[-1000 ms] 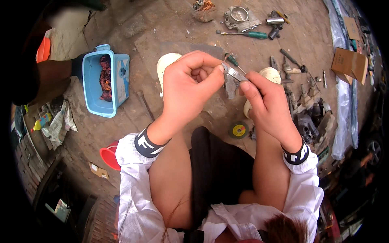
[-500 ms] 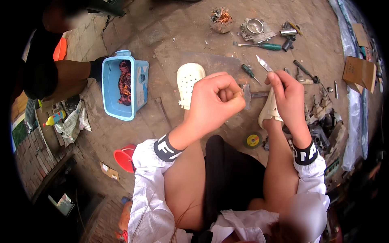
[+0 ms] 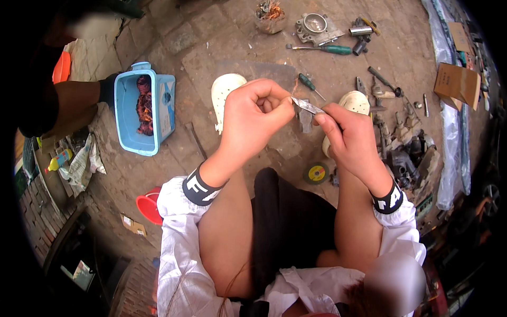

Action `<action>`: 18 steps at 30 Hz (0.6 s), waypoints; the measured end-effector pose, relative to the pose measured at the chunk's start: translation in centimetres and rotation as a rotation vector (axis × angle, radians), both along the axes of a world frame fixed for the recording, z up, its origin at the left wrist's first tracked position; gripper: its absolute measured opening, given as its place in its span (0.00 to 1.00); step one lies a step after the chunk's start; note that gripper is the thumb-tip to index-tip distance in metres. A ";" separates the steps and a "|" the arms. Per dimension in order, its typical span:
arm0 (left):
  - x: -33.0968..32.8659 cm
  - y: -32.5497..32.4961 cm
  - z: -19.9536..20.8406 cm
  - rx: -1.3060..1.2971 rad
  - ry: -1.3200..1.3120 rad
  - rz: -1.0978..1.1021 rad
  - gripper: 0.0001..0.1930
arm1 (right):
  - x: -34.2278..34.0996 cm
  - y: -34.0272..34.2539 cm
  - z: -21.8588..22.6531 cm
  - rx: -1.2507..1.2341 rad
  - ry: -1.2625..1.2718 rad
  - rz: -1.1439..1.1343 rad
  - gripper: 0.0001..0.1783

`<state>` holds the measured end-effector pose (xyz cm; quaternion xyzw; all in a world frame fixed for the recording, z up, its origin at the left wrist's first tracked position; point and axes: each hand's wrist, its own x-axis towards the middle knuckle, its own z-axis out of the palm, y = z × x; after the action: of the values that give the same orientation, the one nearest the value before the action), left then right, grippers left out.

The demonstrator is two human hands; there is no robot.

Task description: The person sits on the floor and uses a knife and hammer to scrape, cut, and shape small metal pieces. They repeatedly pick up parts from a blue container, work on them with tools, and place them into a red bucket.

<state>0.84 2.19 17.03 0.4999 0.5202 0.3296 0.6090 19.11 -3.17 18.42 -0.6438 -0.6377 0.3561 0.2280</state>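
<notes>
Blue plastic tub (image 3: 129, 124) with copper wire coils (image 3: 144, 105) at left, red bowl (image 3: 148, 207) below it, green-handled screwdriver (image 3: 322, 49) and metal housing (image 3: 316, 26) up top, yellow grinding disc (image 3: 316, 173), cardboard box (image 3: 457, 83) at right, brick floor (image 3: 211, 53).

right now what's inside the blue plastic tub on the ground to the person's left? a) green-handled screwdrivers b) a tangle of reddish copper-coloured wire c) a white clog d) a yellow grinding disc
b: the blue plastic tub holds a tangle of reddish copper-coloured wire; the screwdrivers, disc and clog all lie outside it on the paved ground.
</notes>
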 end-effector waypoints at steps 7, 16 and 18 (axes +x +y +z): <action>-0.4 0.6 -0.8 -0.075 0.022 -0.049 0.02 | -0.7 0.3 -0.8 0.049 -0.061 -0.054 0.14; -0.3 0.5 -0.6 -0.095 0.001 -0.012 0.02 | -0.2 0.1 -1.1 0.065 -0.051 -0.033 0.15; -0.2 0.4 -0.6 -0.082 -0.002 -0.003 0.02 | -0.4 0.1 -1.0 0.062 -0.016 -0.047 0.16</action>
<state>0.62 2.63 16.48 0.4750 0.5320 0.3074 0.6299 18.70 -3.07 17.40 -0.6540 -0.6351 0.3254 0.2510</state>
